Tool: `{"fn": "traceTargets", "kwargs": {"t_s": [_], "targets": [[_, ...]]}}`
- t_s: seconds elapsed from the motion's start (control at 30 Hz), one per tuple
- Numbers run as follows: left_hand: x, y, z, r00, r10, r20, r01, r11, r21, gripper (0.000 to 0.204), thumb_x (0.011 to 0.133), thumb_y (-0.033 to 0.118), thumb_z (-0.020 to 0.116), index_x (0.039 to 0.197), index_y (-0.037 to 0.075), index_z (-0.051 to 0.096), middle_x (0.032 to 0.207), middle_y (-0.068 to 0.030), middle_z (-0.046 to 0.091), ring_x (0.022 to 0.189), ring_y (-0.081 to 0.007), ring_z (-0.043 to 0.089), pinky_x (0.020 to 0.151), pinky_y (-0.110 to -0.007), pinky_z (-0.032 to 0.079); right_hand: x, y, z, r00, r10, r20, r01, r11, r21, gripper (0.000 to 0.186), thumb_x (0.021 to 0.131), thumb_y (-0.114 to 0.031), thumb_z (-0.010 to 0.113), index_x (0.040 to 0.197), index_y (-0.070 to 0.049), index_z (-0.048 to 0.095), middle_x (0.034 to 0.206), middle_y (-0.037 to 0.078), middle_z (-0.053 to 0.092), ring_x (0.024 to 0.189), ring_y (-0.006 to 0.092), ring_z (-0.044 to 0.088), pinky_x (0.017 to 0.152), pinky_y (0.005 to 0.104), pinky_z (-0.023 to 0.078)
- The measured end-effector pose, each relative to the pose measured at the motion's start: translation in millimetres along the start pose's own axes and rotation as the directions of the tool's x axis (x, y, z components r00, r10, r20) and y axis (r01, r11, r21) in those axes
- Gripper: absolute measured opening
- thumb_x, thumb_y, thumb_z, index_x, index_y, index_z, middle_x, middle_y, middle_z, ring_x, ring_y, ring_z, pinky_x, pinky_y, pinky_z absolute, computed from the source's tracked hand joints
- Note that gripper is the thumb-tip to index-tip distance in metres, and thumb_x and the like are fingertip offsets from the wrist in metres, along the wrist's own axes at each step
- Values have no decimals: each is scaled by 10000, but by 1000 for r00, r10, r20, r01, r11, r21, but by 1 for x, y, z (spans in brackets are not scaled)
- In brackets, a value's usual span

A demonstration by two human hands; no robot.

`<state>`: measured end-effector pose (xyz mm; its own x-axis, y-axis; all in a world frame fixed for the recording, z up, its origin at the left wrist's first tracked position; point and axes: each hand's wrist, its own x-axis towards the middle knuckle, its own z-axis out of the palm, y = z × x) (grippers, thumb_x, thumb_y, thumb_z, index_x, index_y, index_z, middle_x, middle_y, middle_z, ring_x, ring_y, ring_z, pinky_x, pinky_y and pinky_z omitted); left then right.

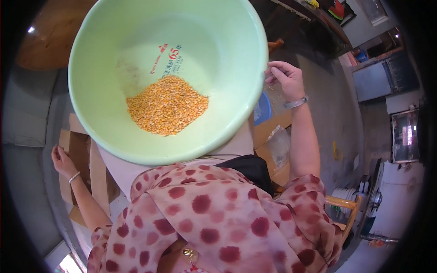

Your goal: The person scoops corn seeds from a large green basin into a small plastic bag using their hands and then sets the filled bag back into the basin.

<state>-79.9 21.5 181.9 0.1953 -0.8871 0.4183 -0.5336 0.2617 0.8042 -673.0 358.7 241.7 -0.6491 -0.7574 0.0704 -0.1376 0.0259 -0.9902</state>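
Note:
A large pale green plastic basin (227,82) lies tilted toward me, with printing inside and a pile of yellow corn kernels (166,107) toward its lower middle. At the basin's right rim, my right hand (285,79), a bangle at the wrist, has its thumb and fingers curled together; whether it touches the rim or holds anything small is unclear. Down on the left, my left hand (63,161), with a beaded bracelet, has curled fingers beside the flap of a cardboard box (100,177); what is between them, if anything, is too small to make out.
A blue container (263,111) and another cardboard box (266,127) with plastic inside stand right of the basin. A wooden chair (348,204) is at lower right, a grey wall or padded surface (27,113) at left, and a dark counter (318,22) at top right.

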Motion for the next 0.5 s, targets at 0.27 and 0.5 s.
{"fn": "traceTargets", "kwargs": {"t_s": [0.27, 0.5], "targets": [[-95, 178, 114, 630, 264, 730, -347, 937, -40, 302, 758, 30, 563, 1054, 31, 500, 1060, -75, 514, 808, -130, 538, 608, -233, 455, -51, 138, -94, 925, 248, -288, -338, 882, -328, 204, 760, -80, 547, 945, 1, 580, 738, 86, 621, 608, 144, 586, 546, 250, 473], [-170, 198, 184, 49, 120, 992, -793, 609, -35, 568, 641, 194, 641, 1146, 53, 425, 1193, -212, 400, 1031, -343, 450, 865, -366, 386, -165, 196, -83, 878, 175, -445, -470, 485, -737, 536, 630, -206, 666, 1108, -35, 495, 1002, 183, 561, 939, 320, 526, 817, 369, 412]]}}
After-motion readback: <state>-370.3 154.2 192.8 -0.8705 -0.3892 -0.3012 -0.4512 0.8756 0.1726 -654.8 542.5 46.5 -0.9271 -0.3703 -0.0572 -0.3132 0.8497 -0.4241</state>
